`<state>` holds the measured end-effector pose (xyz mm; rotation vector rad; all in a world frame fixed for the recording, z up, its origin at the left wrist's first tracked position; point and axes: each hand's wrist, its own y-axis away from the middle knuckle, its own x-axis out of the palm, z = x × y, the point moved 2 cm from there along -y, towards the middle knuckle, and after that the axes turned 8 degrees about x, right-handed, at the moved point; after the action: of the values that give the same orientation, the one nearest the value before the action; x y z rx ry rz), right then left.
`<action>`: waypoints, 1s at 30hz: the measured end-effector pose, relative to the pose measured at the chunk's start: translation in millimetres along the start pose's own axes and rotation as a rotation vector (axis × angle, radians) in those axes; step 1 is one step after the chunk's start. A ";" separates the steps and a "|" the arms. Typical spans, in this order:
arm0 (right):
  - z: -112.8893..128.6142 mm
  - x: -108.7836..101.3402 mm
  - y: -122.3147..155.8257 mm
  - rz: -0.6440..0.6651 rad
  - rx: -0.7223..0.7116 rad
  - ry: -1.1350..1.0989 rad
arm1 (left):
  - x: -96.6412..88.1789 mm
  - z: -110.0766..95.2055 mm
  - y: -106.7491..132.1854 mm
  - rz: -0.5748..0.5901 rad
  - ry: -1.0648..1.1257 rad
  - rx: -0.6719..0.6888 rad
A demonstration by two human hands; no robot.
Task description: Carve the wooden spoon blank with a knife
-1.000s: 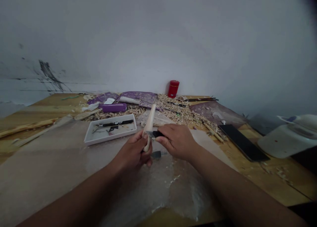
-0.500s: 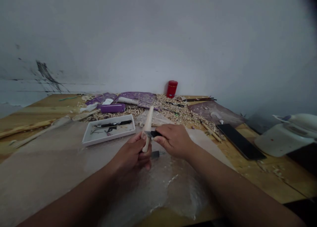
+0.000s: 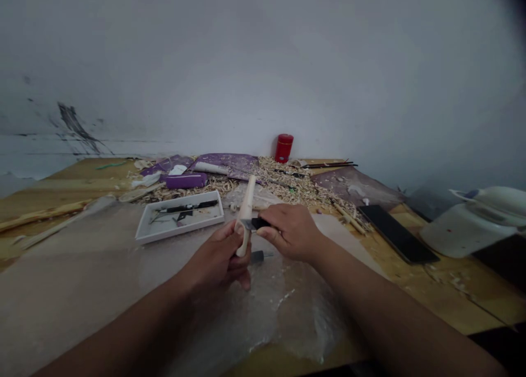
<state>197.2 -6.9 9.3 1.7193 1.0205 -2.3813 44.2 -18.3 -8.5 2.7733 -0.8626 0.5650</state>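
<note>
A pale, slim wooden piece (image 3: 249, 199) stands tilted in my left hand (image 3: 224, 253), whose fingers are wrapped round its lower part. My right hand (image 3: 291, 232) is closed on the black handle of a carving knife (image 3: 259, 223). The short blade lies against the wood just above my left thumb. Beneath the hands, a tool with a dark grey handle (image 3: 257, 256) rests on the clear plastic sheet (image 3: 287, 306); part of it is hidden by my left fingers.
A white tray (image 3: 139, 235) with black-handled tools lies left of my hands. Behind are wood shavings (image 3: 306, 188), a purple roll (image 3: 186, 181) and a red can (image 3: 284, 148). A black phone (image 3: 398, 234) and a white lidded pot (image 3: 460, 232) stand right. Wooden sticks (image 3: 45, 215) lie left.
The knife and my right hand have shifted very slightly to the right, with the blade still at the wood. My left hand keeps its grip. The whole view has moved a little.
</note>
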 end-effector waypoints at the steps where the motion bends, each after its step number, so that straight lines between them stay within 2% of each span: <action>1: -2.9 0.0 -1.0 -0.005 0.017 0.003 | 0.5 0.5 -0.1 0.003 0.001 0.002; 6: -3.9 -1.2 -0.3 0.008 0.016 0.005 | 1.0 3.6 -0.6 0.023 0.007 0.015; 11: 1.4 -2.2 1.6 0.041 -0.030 0.022 | -1.3 0.7 -0.9 -0.014 -0.048 0.009; 18: -6.6 -0.2 -1.3 0.032 0.056 0.032 | -2.3 -0.1 -1.6 -0.053 -0.085 -0.003; 23: 0.2 -0.1 1.2 0.070 -0.004 0.036 | -5.4 -1.8 -2.0 -0.064 -0.126 0.022; 30: -3.6 0.9 -2.8 0.042 -0.016 0.073 | -3.0 -4.8 -1.0 -0.087 -0.170 0.030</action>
<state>198.8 -2.5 9.3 1.8159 0.9992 -2.2947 41.1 -14.7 -5.4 2.9024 -0.7662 0.3334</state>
